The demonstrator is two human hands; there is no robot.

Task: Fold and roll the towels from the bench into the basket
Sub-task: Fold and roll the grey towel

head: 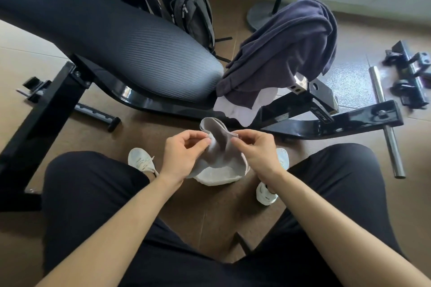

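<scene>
The bench fills the left and centre, its black pad ribbed and rounded at the near end, on a glossy black steel frame that runs across in front of the knees. Bare brown floor lies between frame and legs. White lettering on the frame is too small to read.

A dark towel, soft and creased, drapes over the bench's right end, with a pale towel hanging from under it. A black backpack leans behind the bench. A steel bar lies on the floor at right.

The small grey towel hangs between the knees, just short of the frame. The left hand and right hand each pinch its top edge between thumb and fingers.
</scene>
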